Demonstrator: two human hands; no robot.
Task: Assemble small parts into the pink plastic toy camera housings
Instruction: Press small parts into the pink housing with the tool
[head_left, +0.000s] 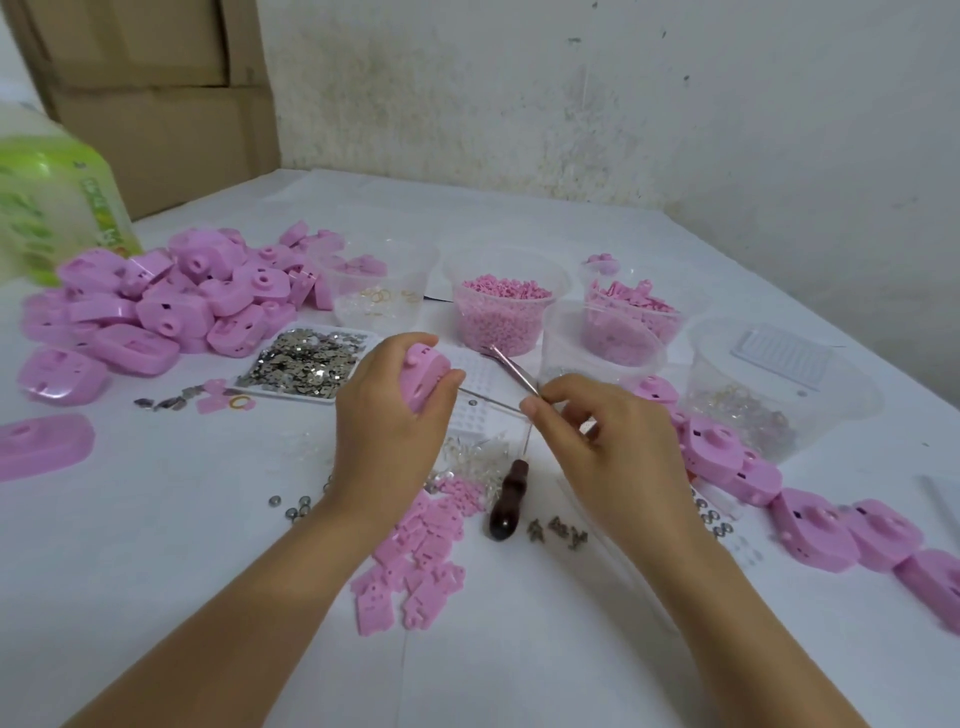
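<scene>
Pink flat plates (415, 564) lie heaped between both forearms. Farther back, from the left: a pile of pink camera housings (156, 301); the left hand (384, 431), fingers curled round one housing (423, 379) held above the table (208, 571); metal tweezers (511, 370), pinched by the right hand (608, 457).

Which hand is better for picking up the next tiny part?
Probably the right hand: it pinches the tweezers, made for tiny parts. The left hand is full, gripping a pink housing.
</scene>
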